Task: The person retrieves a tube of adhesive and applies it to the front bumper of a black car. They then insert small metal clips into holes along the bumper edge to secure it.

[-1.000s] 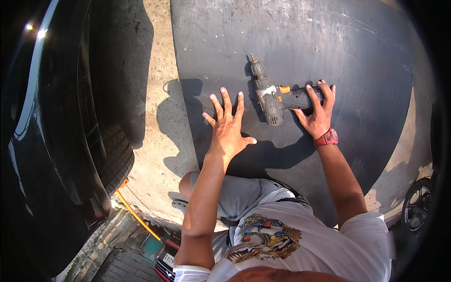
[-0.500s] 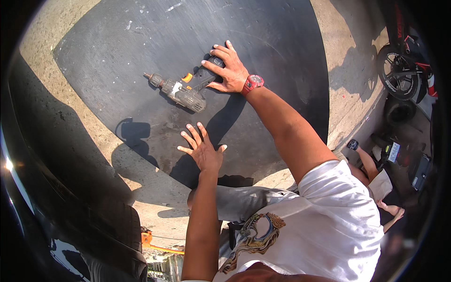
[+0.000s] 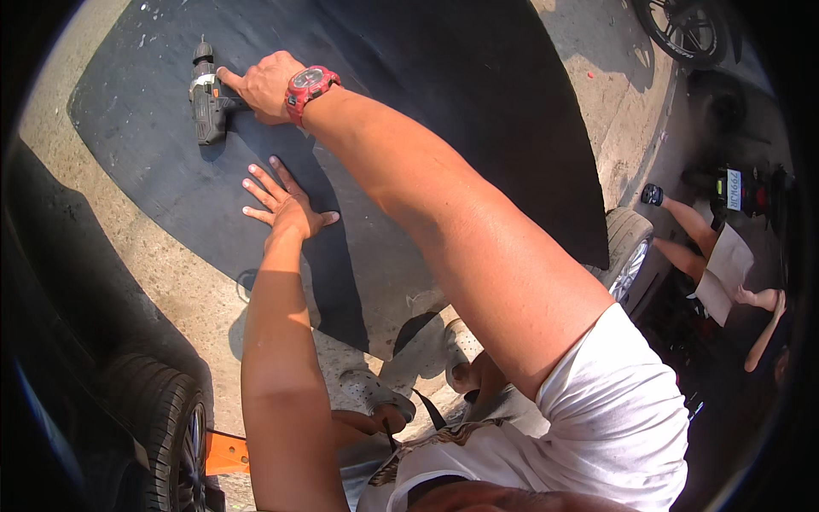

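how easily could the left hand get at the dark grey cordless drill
Probably yes: only black mat lies between the spread left hand and the drill, though the right hand partly covers it.

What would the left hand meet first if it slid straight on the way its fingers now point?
Most likely the power drill, near its rear end: the left hand points up and left across the dark mat towards it, though exact depth is unclear.

A power drill lies on a black mat.
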Demonstrator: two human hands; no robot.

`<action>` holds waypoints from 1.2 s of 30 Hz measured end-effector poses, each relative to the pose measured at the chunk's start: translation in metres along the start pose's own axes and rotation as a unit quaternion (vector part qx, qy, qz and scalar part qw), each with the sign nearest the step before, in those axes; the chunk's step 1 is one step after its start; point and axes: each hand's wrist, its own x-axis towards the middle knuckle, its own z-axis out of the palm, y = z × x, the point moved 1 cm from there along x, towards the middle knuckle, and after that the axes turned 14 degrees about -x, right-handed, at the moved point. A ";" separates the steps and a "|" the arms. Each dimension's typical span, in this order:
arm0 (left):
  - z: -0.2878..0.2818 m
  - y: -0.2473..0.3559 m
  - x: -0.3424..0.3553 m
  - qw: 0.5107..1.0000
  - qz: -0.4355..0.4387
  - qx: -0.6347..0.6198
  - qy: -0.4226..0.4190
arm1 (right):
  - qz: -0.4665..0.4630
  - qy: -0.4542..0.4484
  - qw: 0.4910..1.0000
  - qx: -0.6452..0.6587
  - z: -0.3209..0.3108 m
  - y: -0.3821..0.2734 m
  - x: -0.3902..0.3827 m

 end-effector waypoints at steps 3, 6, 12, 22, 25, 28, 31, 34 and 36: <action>0.012 0.002 -0.003 0.997 0.011 0.018 0.074 | 0.218 0.003 0.952 0.214 -0.018 -0.031 -0.085; 0.027 -0.022 -0.007 0.983 0.103 -0.028 0.148 | 0.224 0.171 0.900 0.332 -0.051 -0.039 -0.249; 0.108 -0.127 -0.067 0.854 -0.050 -0.211 0.473 | 0.311 0.224 0.876 0.292 -0.148 -0.070 -0.588; 0.115 -0.019 -0.136 0.775 0.146 -0.604 0.120 | 0.457 0.415 0.389 0.684 -0.118 -0.164 -0.760; 0.094 0.080 -0.184 0.787 0.126 -0.579 -0.171 | 0.527 0.504 0.475 0.493 -0.118 -0.166 -0.775; 0.126 0.114 -0.280 0.945 0.219 -0.181 -0.165 | 0.612 0.478 0.422 0.468 -0.110 -0.177 -0.805; 0.174 0.084 -0.419 0.899 0.406 0.107 -0.127 | 0.694 0.447 0.360 0.434 -0.112 -0.204 -0.848; 0.213 0.045 -0.594 0.878 0.392 0.083 -0.261 | 0.752 0.462 0.348 0.317 -0.158 -0.281 -0.931; 0.226 0.013 -0.677 0.867 0.366 0.069 -0.330 | 0.761 0.447 0.309 0.355 -0.209 -0.324 -0.993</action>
